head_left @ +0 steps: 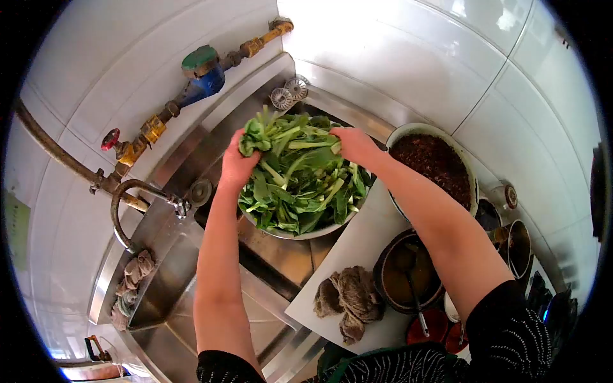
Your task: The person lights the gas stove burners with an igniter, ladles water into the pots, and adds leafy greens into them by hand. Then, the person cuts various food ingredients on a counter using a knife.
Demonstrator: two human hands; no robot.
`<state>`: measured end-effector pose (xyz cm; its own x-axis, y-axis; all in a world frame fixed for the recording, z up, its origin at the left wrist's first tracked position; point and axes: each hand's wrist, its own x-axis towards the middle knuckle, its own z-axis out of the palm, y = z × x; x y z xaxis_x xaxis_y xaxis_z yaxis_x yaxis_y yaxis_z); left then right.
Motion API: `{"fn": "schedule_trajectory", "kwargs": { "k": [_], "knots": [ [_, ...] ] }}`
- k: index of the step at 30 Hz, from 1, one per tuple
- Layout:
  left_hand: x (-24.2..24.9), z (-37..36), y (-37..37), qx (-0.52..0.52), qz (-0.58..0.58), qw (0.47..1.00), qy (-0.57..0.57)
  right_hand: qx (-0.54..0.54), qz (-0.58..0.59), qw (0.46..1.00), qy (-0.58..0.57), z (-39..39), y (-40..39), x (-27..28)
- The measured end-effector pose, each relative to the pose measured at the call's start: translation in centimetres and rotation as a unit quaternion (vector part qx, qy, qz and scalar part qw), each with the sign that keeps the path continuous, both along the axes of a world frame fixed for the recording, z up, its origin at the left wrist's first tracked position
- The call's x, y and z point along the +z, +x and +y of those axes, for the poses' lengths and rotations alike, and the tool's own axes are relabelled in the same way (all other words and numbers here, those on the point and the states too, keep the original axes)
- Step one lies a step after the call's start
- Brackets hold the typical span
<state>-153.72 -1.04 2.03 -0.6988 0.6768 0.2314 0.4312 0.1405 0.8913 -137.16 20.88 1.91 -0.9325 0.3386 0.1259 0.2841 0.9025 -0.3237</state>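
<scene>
A: Head view, hands first: what is each one holding?
B: Item, left hand (239, 165): closing around a bunch of greens (299, 182) at the bowl's (305, 235) left side, fingers together on leaves and stems. Item, right hand (355, 148): clamping stems at the bowl's far right side, its fingertips partly hiding among leaves.

A: And the greens?
B: Filling the bowl, heaping above its rim, some stems rising between the hands. The bowl itself is sitting over the sink (182, 281).

A: Surroundings?
B: Strainers (290, 93), two, lying beyond the bowl. Tap (145, 185), curving to its left. Board (338, 254), lying to its near right and bearing a cloth (355, 300) and a pot (387, 288) with a ladle (415, 290) resting inside. Basin (471, 167) of dark red food, standing to its right.

A: Step in hand?
B: Two-handed handling of loose greens, I am judging; both hands are working at the top of the heap. Any next move is calling for a gathered hold, keeping loose stems inside the rim.
</scene>
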Motion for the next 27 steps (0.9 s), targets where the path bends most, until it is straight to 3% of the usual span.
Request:
{"fn": "schedule_trajectory", "kwargs": {
  "k": [3,5,7,9,10,13,14,19,21,27],
  "knots": [
    [1.0,-0.5,0.4,0.049,-0.030,0.998,-0.014,0.001,-0.027,0.999,-0.022,0.6,0.3,-0.8],
    [0.3,-0.5,0.1,0.037,-0.028,0.999,0.021,0.046,-0.084,0.988,-0.123,-0.2,-0.1,-1.6],
    [0.4,-0.4,0.4,0.019,-0.033,0.998,0.041,0.067,-0.142,0.983,-0.092,-2.2,-0.8,-1.5],
    [0.5,-0.2,0.7,0.002,-0.037,0.997,0.062,0.038,-0.301,0.953,0.010,-4.8,-1.1,-0.3],
    [0.4,-0.2,0.7,0.000,-0.042,0.996,0.075,0.035,-0.266,0.961,0.062,-5.5,-0.5,-0.4],
    [1.5,-0.6,1.3,-0.008,-0.074,0.990,0.120,0.032,-0.190,0.980,0.042,-3.8,-1.0,-2.4],
    [2.0,-0.9,1.6,-0.018,-0.104,0.983,0.149,0.024,-0.110,0.992,0.060,-3.8,-0.7,-1.8],
    [3.1,-2.4,1.3,0.010,-0.117,0.977,0.178,0.031,-0.038,0.995,0.089,-1.5,-1.8,1.4],
    [3.8,-2.8,1.5,0.018,-0.140,0.966,0.218,-0.009,-0.039,0.994,-0.104,-1.3,-1.7,4.4],
    [4.7,-3.6,0.9,0.028,-0.214,0.931,0.294,-0.085,0.004,0.984,-0.154,1.0,-0.2,7.4]
  ]
}}
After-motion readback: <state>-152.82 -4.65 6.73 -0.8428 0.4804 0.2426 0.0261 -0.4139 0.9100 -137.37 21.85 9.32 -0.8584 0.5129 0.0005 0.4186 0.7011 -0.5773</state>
